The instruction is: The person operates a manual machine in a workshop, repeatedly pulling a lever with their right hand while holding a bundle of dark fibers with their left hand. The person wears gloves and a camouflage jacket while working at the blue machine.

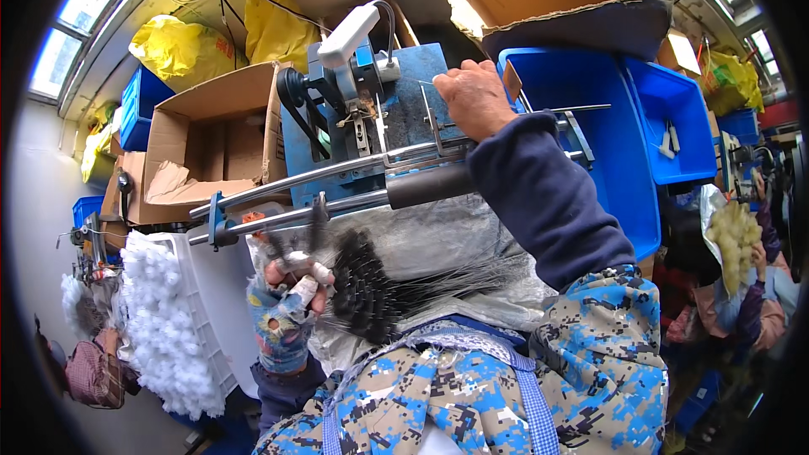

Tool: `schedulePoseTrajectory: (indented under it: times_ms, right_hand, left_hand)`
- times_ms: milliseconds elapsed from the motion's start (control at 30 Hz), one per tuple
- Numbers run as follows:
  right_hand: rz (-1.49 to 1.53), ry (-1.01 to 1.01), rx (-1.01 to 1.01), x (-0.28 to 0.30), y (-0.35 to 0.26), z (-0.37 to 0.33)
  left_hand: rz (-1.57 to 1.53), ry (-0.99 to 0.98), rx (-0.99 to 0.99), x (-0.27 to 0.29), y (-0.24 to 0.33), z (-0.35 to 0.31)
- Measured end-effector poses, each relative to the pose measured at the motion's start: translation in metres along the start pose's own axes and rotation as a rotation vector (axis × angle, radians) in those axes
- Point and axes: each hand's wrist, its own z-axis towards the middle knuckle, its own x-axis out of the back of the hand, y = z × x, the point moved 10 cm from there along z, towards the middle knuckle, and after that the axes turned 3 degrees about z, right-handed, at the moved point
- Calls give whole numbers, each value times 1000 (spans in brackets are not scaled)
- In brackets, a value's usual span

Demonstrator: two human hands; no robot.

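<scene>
Nearest the camera is camouflage clothing point(455, 371) in blue, black and grey, with checked straps point(535, 404) over it. The two hands are well apart. The left hand point(291, 299), in a worn, patterned glove with tape on the fingers, is bent at the left edge of the black brushes point(362, 286). A dark, blurred piece point(318, 223) shows just above its fingers; I cannot tell whether they are clamped on it. The right hand point(476, 97) is over the right side of the blue machine point(413, 67), its fingers curled down; I cannot tell what, if anything, they grip.

The brushes lie in front of the person, their thin wires point(472, 278) fanning right across a grey sheet point(404, 240). Beyond the sheet, metal rails point(329, 170) run across the front of the machine, with a dark tube point(430, 185) around the lower one.

At left, white tufts point(160, 329) lie beside a white crate point(211, 329). Behind stand an open carton point(211, 194) and yellow bags point(185, 46). At right are blue bins point(607, 168), white-handled tools point(670, 141) lying in the farther one. At far right, another person's hand point(758, 261) is beside a pale yellow bundle point(735, 232).
</scene>
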Motion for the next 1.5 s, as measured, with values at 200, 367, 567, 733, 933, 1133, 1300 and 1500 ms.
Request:
schedulePoseTrajectory:
  times_ms: [200,367,567,733,933,1133,1300,1500]
  right_hand:
    - [608,-159,354,56,-79,-97]
    - [2152,-210,-4,39,-137,-106]
    - [1842,232,11,98,-39,-76]
    - [301,340,84,50,-52,-3]
    - [158,163,3,-2,-48,24]
    - [168,182,28,-7,-52,24]
    - [195,184,20,-7,-49,25]
    - [204,191,16,-7,-49,24]
  left_hand:
    - [-213,-79,-65,42,3,-12]
    - [4,-175,177,-45,-27,-7]
    - [116,-113,205,2,-34,-12]
    - [236,-88,188,-16,-25,-11]
    - [212,-58,204,5,-26,-12]
    - [78,-34,221,-5,-35,-9]
    - [62,-20,242,-2,-37,-8]
    - [73,-13,243,-1,-37,-9]
